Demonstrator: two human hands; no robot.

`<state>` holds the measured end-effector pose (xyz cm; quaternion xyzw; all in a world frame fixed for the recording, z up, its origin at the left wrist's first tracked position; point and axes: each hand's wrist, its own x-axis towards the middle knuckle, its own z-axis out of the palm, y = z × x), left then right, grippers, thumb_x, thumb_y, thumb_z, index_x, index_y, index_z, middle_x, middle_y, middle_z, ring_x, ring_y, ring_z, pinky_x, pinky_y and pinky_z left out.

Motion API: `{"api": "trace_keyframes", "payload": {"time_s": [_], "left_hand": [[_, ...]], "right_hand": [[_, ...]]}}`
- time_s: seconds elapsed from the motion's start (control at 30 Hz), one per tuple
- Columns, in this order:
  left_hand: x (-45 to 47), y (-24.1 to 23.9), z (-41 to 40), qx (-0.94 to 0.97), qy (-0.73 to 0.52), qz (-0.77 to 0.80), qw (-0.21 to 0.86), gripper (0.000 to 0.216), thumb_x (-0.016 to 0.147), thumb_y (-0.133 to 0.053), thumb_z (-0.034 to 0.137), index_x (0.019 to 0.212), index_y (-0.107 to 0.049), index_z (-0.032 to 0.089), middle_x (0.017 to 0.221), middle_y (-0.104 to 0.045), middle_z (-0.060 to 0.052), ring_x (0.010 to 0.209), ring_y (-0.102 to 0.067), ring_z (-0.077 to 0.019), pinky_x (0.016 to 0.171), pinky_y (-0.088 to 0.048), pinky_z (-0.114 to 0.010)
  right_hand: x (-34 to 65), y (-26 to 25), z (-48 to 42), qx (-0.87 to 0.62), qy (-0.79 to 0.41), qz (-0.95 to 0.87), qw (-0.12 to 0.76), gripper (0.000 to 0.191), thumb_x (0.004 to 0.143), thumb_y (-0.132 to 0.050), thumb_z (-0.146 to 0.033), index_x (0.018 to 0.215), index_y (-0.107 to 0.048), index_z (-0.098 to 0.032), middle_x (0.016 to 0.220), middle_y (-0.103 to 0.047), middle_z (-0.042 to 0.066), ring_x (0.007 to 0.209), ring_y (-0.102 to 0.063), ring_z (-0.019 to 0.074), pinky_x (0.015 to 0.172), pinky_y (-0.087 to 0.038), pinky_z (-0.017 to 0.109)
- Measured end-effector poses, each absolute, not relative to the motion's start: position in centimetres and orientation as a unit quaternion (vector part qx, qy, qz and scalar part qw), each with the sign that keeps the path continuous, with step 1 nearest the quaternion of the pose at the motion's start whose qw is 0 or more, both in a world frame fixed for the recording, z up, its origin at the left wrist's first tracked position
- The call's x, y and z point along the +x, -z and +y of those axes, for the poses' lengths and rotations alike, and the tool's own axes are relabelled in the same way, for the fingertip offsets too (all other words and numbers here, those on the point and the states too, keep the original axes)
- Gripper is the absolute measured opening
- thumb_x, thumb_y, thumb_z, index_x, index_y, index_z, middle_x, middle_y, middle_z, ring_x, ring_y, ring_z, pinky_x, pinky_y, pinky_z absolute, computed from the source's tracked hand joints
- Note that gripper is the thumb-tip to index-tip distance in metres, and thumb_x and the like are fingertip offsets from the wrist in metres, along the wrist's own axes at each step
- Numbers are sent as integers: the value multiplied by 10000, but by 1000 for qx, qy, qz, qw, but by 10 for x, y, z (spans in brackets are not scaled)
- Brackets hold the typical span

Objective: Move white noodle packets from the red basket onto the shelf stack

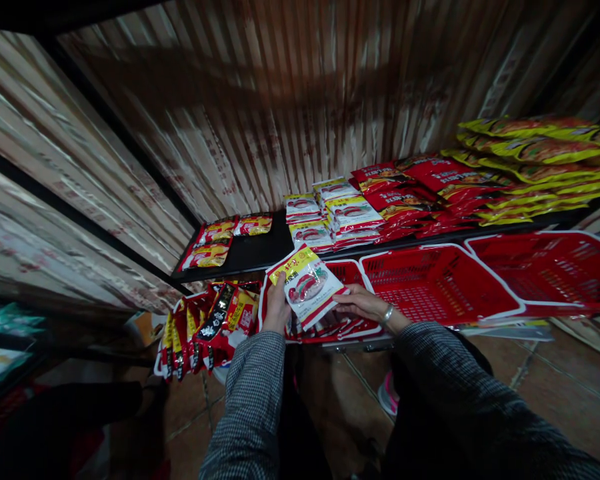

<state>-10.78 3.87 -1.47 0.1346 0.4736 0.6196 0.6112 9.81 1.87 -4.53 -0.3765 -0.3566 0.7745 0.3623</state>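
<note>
A white, yellow and red food packet (307, 285) with a bowl printed on its front is held flat between my two hands. My left hand (277, 307) grips its left edge, thumb on top. At the lower right corner my right hand (364, 304) pinches the packet between thumb and fingers; a bracelet circles that wrist. Beneath the packet is a red basket (353, 272) with more packets inside, partly hidden by my hands. Stacks of matching white packets (347, 208) lie on the black shelf (260, 250) just beyond.
Red-and-yellow packets (213, 243) lie at the shelf's left end, with red packets (400, 200) and yellow packets (540, 160) stacked rightward. Left of my hands, a basket holds red-black packets (225, 320). Red baskets (430, 277) line the right. Another person's dark-clothed leg (75, 420) shows lower left.
</note>
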Motion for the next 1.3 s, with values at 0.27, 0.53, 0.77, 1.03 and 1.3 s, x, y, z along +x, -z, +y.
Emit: {"api": "trace_keyframes", "payload": {"time_s": [0.27,0.53,0.77,1.03,1.3], "left_hand": [[-109,0,65,149,-615,487,603,153,809,-649,239,849,-623,94,696,-715,-82,570,-673,-172,667,-577,-323],[-99,12,82,184,-601,435,645,358,772,-688,359,995,-636,83,805,-736,-127,762,-712,-245,793,-561,-381],[-107,13,91,184,-572,449,661,404,769,-684,378,1042,-626,86,881,-739,-145,836,-709,-270,815,-561,-406],[-105,7,90,179,-577,467,646,302,785,-672,352,931,-635,91,816,-737,-134,818,-710,-258,788,-569,-381],[-103,11,90,179,-593,472,627,265,765,-695,330,866,-640,91,766,-728,-127,779,-712,-248,758,-566,-357]], "right_hand": [[92,46,27,-376,-782,-341,362,146,708,-780,-222,756,-709,-103,710,-738,71,593,-685,98,566,-552,141],[74,45,27,-367,-804,-325,337,187,777,-720,-248,915,-664,-135,783,-742,68,653,-706,126,575,-560,178],[61,47,31,-370,-777,-345,375,200,739,-747,-245,882,-629,-173,770,-720,18,613,-669,103,591,-554,201],[49,46,27,-361,-793,-373,319,340,696,-777,-336,969,-644,-182,853,-726,39,679,-679,120,653,-559,237],[37,58,25,-349,-793,-361,344,293,694,-772,-348,905,-670,-172,803,-734,49,657,-682,133,649,-551,246]]}}
